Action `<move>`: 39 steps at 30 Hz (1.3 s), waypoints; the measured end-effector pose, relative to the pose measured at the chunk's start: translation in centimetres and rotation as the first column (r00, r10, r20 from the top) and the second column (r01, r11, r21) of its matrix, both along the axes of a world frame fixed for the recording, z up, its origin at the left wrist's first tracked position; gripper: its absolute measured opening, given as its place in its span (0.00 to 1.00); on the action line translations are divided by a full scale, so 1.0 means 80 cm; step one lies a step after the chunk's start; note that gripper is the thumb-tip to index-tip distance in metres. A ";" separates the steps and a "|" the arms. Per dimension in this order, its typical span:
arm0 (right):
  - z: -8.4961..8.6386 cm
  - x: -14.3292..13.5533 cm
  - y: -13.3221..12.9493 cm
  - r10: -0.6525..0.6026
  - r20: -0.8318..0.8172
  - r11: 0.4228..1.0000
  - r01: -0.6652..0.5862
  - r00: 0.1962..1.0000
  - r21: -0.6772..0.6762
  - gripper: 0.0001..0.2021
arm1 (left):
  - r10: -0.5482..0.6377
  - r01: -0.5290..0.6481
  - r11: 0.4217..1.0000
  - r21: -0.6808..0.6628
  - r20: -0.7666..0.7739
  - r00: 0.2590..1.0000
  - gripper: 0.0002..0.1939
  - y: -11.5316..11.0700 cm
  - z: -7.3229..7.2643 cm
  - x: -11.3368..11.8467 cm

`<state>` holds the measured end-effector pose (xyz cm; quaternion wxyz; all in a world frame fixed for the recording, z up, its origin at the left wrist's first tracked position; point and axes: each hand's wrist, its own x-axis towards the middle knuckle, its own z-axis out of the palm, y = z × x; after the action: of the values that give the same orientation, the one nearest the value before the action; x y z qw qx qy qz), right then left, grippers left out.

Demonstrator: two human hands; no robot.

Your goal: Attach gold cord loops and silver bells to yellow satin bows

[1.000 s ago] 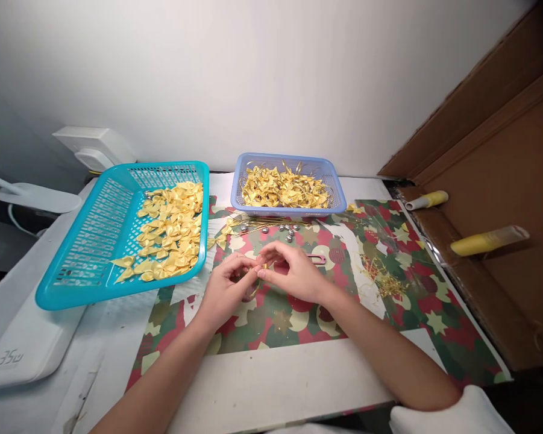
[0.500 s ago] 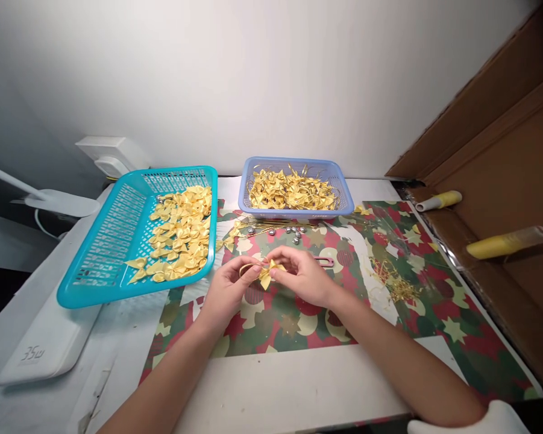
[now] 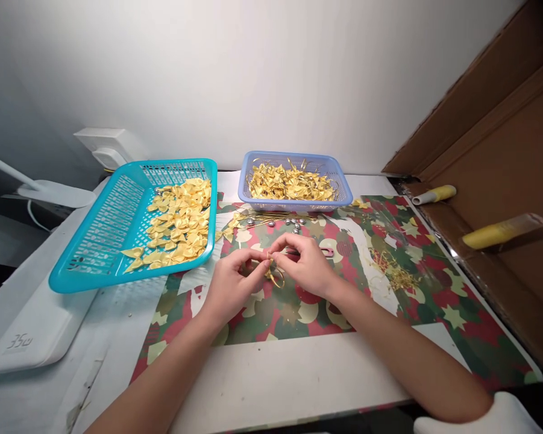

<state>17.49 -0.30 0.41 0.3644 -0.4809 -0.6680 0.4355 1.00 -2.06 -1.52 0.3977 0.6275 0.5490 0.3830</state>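
Observation:
My left hand (image 3: 235, 282) and my right hand (image 3: 304, 265) meet over the patterned sheet, thumbs and fingertips pinched close together. Between them is a gold cord (image 3: 277, 278), its loop hanging below the fingertips. The yellow ribbon bow on it is mostly hidden by my fingers. Just beyond the hands lie several small silver bells (image 3: 297, 224) and a row of gold cords (image 3: 282, 215). Beside my right hand, a pink-handled tool (image 3: 328, 252) is partly covered. A few loose yellow bows (image 3: 229, 228) rest left of the bells.
A teal basket (image 3: 84, 238) of yellow bows stands at left, overlapping a white device (image 3: 31, 337). A blue basket (image 3: 293, 206) with corded bows sits at the back. Gold thread scraps (image 3: 395, 271) lie at right, near a cardboard wall (image 3: 492, 138) with yellow tubes (image 3: 501, 232).
The bow has turned in my fingers: its ribbon tails are now largely covered, and the cord loop has swung from the left to below the hands. The view has shifted slightly.

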 end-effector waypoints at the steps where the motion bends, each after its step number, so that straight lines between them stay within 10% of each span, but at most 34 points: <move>1: -0.001 0.001 -0.002 -0.012 0.026 1.000 0.011 1.000 0.017 0.06 | -0.011 0.012 0.999 0.030 -0.048 0.999 0.09 0.000 0.000 0.000; 11: -0.029 0.020 -0.024 -0.107 0.428 0.895 -0.101 0.897 0.435 0.08 | -0.108 0.196 0.950 0.243 -0.335 0.936 0.09 0.000 -0.002 0.004; 29: -0.034 0.022 -0.039 -0.207 0.326 0.876 0.026 0.922 0.482 0.07 | -0.089 0.222 0.925 0.308 -0.394 0.915 0.06 -0.001 -0.008 0.009; 39: -0.033 0.033 -0.031 -0.277 0.440 0.771 -0.076 0.854 0.632 0.11 | -0.116 0.225 0.945 0.237 -0.399 0.910 0.07 0.000 -0.006 0.008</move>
<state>20.16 -2.75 -2.23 0.3372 -0.4651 -0.8182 0.0230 1.63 -2.04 -2.04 0.2241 0.7850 0.4990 0.2908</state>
